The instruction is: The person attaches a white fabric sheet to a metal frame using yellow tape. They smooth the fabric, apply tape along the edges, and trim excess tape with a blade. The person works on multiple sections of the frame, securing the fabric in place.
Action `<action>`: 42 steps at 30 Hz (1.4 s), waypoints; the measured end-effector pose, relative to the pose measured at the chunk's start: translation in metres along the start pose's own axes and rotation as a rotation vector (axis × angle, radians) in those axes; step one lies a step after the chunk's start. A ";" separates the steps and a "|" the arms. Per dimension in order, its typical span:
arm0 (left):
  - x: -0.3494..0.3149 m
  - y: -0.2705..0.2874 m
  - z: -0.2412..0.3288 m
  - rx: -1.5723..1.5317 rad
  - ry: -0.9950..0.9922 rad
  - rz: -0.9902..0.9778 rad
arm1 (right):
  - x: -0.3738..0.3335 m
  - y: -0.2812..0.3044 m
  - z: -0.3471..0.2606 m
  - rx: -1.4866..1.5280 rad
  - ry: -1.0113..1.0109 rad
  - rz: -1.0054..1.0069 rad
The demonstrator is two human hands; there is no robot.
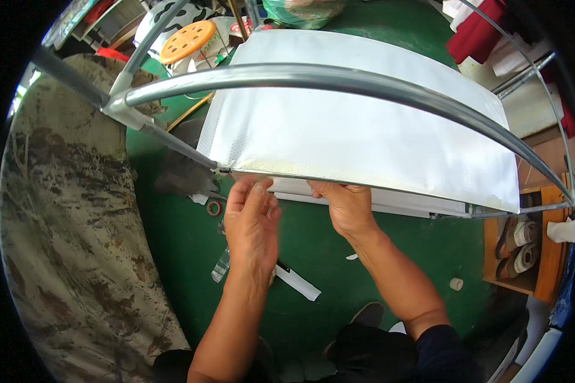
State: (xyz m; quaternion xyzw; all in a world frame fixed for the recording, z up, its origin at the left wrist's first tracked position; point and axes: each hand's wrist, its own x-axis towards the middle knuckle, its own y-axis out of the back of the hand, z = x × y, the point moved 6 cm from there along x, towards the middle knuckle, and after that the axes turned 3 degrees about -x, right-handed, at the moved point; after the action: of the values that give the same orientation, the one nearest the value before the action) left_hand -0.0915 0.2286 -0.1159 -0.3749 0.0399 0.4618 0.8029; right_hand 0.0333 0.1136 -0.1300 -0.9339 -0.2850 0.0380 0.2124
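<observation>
A white textured sheet is stretched over a frame of grey metal tubes in front of me. My left hand is just below the left part of the sheet's near edge, with thumb and fingertips pressed together. Whatever lies between those fingertips is too small to make out. Further right, my right hand grips the same near edge, its fingers partly hidden beneath the sheet. A thin dark rod runs along this edge. Below it, another white strip shows.
Camouflage fabric covers the left side. On the green floor lie a brown tape roll, a white strip and a small pale roll. Shoes sit in a wooden cabinet at right. An orange stool stands far left.
</observation>
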 end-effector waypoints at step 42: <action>-0.034 -0.161 0.021 2.001 -1.302 -1.314 | -0.045 0.122 -0.068 0.222 -0.113 0.189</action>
State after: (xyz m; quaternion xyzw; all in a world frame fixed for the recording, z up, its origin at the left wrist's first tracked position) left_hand 0.0074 0.1711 0.0044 0.6965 -0.2121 -0.1367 0.6717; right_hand 0.0717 -0.0282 -0.1215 -0.9238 -0.2011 0.1414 0.2935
